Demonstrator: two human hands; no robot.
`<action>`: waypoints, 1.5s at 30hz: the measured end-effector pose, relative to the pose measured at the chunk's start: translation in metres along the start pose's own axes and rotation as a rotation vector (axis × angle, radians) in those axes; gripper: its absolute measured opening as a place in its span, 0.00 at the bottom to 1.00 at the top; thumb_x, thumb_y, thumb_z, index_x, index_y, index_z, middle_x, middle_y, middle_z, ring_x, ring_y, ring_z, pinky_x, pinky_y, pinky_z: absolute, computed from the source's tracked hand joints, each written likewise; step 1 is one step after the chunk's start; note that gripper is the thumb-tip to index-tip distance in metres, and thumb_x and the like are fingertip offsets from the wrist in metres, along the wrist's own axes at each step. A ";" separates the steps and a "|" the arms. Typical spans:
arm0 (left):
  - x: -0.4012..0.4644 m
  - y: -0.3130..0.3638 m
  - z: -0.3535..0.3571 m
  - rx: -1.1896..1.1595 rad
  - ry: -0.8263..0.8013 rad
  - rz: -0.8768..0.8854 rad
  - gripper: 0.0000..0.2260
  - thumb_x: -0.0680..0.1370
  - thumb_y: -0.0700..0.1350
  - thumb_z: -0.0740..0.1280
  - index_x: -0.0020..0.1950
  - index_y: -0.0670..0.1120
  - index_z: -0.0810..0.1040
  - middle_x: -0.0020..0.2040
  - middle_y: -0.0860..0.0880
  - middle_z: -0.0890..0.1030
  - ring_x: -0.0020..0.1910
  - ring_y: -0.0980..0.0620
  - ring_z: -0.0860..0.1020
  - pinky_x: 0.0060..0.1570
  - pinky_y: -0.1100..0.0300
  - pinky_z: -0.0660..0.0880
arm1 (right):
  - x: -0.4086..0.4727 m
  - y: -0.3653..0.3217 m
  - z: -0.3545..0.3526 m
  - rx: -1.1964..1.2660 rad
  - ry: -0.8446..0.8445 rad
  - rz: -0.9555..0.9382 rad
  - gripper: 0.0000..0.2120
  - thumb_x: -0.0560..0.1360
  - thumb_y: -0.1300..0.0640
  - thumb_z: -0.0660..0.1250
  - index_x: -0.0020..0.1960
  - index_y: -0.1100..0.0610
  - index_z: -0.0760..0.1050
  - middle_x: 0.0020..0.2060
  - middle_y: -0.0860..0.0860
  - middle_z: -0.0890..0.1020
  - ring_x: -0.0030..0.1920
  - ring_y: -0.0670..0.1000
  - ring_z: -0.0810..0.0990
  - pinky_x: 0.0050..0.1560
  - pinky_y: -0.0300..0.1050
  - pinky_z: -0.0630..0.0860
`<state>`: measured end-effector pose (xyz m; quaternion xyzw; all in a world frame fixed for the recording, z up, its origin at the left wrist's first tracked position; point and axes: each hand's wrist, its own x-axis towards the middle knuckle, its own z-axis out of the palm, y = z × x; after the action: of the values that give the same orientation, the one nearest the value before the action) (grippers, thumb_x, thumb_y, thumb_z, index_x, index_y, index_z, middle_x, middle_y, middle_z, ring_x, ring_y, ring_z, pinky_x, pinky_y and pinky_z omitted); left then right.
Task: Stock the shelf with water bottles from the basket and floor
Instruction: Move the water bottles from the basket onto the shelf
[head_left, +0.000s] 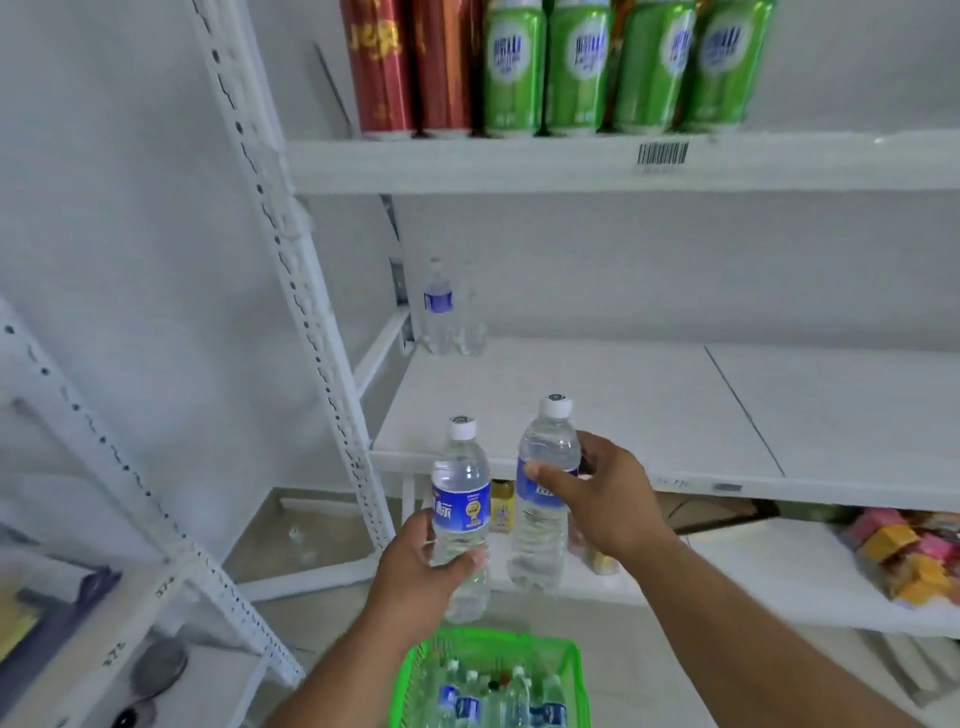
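My left hand (415, 566) grips a clear water bottle (461, 488) with a blue label and white cap, held upright in front of the middle shelf's (623, 405) front edge. My right hand (608, 499) holds a second water bottle (545, 457) upright, slightly higher and to the right. Two water bottles (451, 312) stand at the shelf's back left corner. Below my arms, a green basket (415, 670) holds several more water bottles (493, 696).
The upper shelf (519, 161) carries red cans (410, 67) and green cans (613, 67). Colourful packets (909, 556) lie on the lower shelf at right. A white perforated upright (306, 312) stands left of the shelf. Another rack (104, 597) is at far left.
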<state>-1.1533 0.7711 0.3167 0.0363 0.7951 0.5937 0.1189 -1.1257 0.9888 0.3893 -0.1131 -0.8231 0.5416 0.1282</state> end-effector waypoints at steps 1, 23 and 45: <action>0.001 0.009 -0.001 0.002 0.012 0.010 0.25 0.61 0.56 0.80 0.55 0.57 0.79 0.52 0.52 0.85 0.54 0.48 0.82 0.59 0.42 0.77 | 0.000 -0.011 -0.006 0.010 0.013 -0.016 0.10 0.71 0.48 0.76 0.51 0.47 0.83 0.42 0.41 0.86 0.45 0.41 0.84 0.47 0.44 0.80; 0.154 0.078 -0.036 0.021 0.018 0.067 0.20 0.70 0.45 0.78 0.56 0.58 0.74 0.50 0.61 0.78 0.47 0.68 0.74 0.47 0.64 0.70 | 0.168 -0.053 0.030 -0.074 0.035 -0.017 0.17 0.71 0.45 0.76 0.56 0.47 0.80 0.46 0.43 0.85 0.47 0.47 0.83 0.52 0.47 0.81; 0.350 0.064 -0.024 0.012 0.126 0.053 0.17 0.72 0.41 0.76 0.54 0.55 0.75 0.44 0.64 0.77 0.42 0.70 0.75 0.39 0.74 0.69 | 0.352 -0.012 0.088 -0.026 -0.024 0.052 0.11 0.72 0.51 0.76 0.51 0.49 0.78 0.42 0.45 0.83 0.43 0.47 0.82 0.40 0.38 0.74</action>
<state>-1.5037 0.8367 0.3331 0.0205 0.8032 0.5931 0.0527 -1.4869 1.0225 0.3978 -0.1295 -0.8284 0.5352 0.1026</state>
